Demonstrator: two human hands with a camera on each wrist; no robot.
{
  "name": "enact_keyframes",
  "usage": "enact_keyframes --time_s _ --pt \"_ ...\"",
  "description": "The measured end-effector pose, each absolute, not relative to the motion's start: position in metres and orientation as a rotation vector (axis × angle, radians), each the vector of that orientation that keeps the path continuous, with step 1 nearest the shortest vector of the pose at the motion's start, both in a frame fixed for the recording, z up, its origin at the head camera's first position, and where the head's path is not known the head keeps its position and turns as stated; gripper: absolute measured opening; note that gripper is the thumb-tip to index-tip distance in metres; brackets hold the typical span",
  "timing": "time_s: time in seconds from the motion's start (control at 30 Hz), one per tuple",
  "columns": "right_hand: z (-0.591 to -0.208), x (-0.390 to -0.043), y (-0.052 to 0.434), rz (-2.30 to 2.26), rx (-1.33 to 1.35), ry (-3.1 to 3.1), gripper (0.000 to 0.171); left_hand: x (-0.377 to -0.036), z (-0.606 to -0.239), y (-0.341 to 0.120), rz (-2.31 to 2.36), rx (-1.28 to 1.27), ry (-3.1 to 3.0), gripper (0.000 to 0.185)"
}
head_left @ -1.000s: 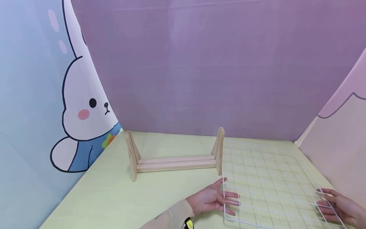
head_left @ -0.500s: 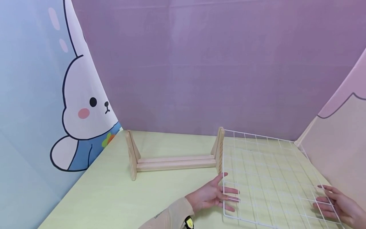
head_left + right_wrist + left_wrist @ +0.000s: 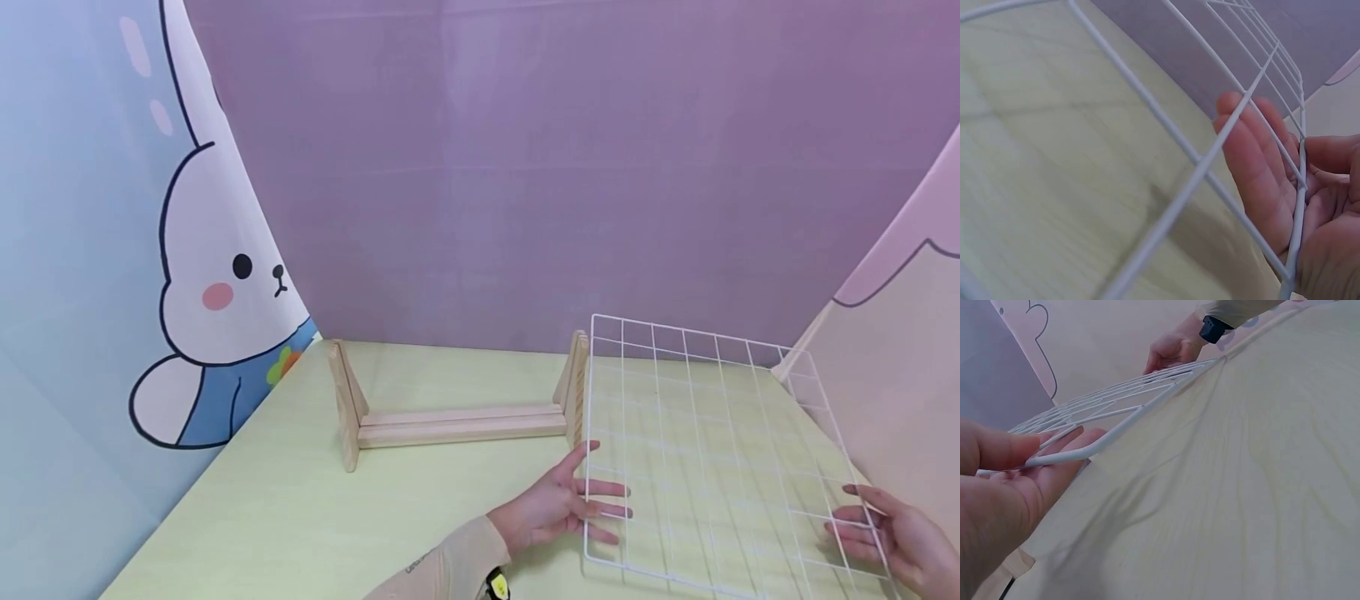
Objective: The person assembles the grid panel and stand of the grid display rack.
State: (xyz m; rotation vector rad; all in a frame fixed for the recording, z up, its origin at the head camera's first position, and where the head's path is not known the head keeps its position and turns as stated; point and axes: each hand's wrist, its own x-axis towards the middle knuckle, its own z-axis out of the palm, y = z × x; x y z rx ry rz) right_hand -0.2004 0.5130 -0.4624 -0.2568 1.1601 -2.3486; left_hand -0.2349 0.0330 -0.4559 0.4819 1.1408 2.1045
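A white wire grid panel (image 3: 1202,166) is held off the table between both hands, its far edge tilted up. My left hand (image 3: 551,510) grips the panel's left edge, thumb above and fingers spread beneath the wires. In the left wrist view, the left thumb (image 3: 1013,450) presses on the rim near a rounded corner. On the opposite edge, my right hand (image 3: 903,535) holds the rim between thumb and fingers, with its fingers (image 3: 1257,159) under the mesh. Left of the panel stands a pale wooden frame (image 3: 463,432) with two upright ends joined by low bars.
The pale yellow-green tabletop (image 3: 247,533) runs back to a purple cloth wall (image 3: 510,183). A blue cloth with a printed rabbit (image 3: 217,250) hangs on the left. On the right, a pink and cream cloth (image 3: 900,358) borders the table near my right hand.
The wire panel's far edge has risen from near the tabletop to above the table's back edge. My left hand has risen slightly, and the wooden frame has stayed put.
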Motion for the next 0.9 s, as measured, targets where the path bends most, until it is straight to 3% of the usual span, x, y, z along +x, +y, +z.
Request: enact_keyframes --time_s 0.33,0.9 --pt "-0.464 -0.202 0.506 -2.456 -0.549 1.001 0.058 -0.234 -0.45 0.033 2.134 0.588 1.143 0.099" --pt "-0.456 -0.208 0.487 -2.524 -0.798 0.791 0.065 -0.234 -0.442 0.03 2.207 0.625 1.169 0.095"
